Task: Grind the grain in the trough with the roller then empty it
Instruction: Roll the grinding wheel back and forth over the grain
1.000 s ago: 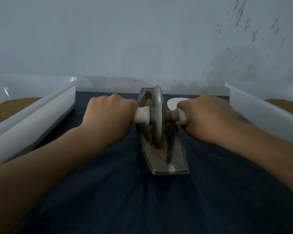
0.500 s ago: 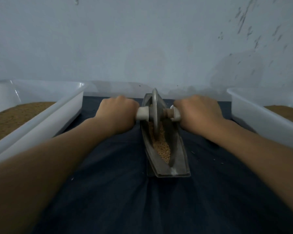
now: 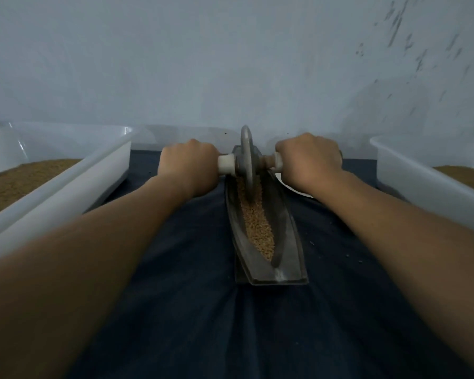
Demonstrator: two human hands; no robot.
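A narrow boat-shaped metal trough (image 3: 290,242) lies lengthwise on the dark cloth, with tan grain (image 3: 257,222) along its groove. A metal disc roller (image 3: 246,157) stands upright in the far end of the trough. My left hand (image 3: 189,165) grips the white handle (image 3: 226,164) on the disc's left side. My right hand (image 3: 309,162) grips the handle on the right side. Both arms are stretched forward. The far tip of the trough is hidden behind the disc.
A white tub (image 3: 66,192) holding brown grain stands at the left. Another white tub (image 3: 422,181) with grain stands at the right. A white dish edge (image 3: 293,188) shows under my right wrist. A grey wall rises just behind the trough.
Both hands have pushed the roller away from me, from the trough's middle to its far end. More grain in the near half now lies uncovered.
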